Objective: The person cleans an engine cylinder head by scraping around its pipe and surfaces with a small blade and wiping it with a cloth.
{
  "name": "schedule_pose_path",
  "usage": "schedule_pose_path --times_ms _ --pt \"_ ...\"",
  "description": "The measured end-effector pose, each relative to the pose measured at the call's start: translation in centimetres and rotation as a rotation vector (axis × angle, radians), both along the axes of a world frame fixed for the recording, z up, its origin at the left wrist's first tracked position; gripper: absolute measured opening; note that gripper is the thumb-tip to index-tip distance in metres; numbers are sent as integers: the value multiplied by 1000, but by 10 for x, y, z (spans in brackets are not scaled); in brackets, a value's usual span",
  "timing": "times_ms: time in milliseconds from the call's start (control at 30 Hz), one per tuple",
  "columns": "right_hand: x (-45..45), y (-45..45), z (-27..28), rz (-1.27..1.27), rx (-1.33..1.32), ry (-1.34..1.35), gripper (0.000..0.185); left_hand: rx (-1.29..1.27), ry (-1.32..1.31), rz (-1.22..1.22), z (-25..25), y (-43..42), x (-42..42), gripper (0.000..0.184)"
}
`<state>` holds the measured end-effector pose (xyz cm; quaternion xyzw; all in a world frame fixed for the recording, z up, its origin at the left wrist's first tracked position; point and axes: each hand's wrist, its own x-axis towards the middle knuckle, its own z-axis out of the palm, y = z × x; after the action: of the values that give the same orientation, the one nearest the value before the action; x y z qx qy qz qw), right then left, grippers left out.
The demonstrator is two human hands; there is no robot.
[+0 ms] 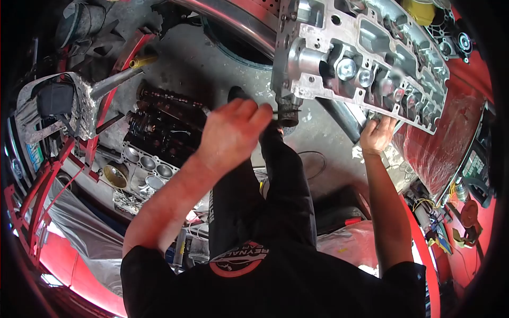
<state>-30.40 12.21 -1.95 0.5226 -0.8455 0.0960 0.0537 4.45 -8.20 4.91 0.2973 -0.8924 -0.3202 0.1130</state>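
Note:
A large silvery cylinder head [366, 58], with valve bores and ports on its face, fills the upper right and sits tilted. At its lower edge is my right hand [377, 135], its bent fingers gripping the metal rim. My left hand [233, 132] is raised left of the cylinder head, its fingers closed round a thin rod-like tool [286, 111]. The tool's tip shows right of the fist, in front of a round dark-mouthed pipe end [288, 117] at the cylinder head's left corner. The fist hides most of the tool.
On the floor at left lie an engine block [154, 165], a dark camshaft [172, 97] and a round metal cup [115, 175]. A red stand [108, 106] and a dirty seat-like frame [85, 106] are farther left. Plastic-wrapped red panel [440, 153] and loose wires are at right.

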Motion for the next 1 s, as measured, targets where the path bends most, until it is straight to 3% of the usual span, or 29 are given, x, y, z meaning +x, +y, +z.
schedule_pose_path --times_ms 200,467,700,1000 --pt "-1 -6 -1 40 -47 10 54 -158 -133 -279 29 -33 -9 28" --pt "5 -6 6 22 -72 3 44 -234 -248 -299 33 -43 -14 22" --pt "3 -9 3 -14 -86 -15 41 -244 -336 -430 52 -42 -25 31" --pt "2 -4 2 -50 -79 -53 33 -257 -347 -490 55 -47 -32 28"
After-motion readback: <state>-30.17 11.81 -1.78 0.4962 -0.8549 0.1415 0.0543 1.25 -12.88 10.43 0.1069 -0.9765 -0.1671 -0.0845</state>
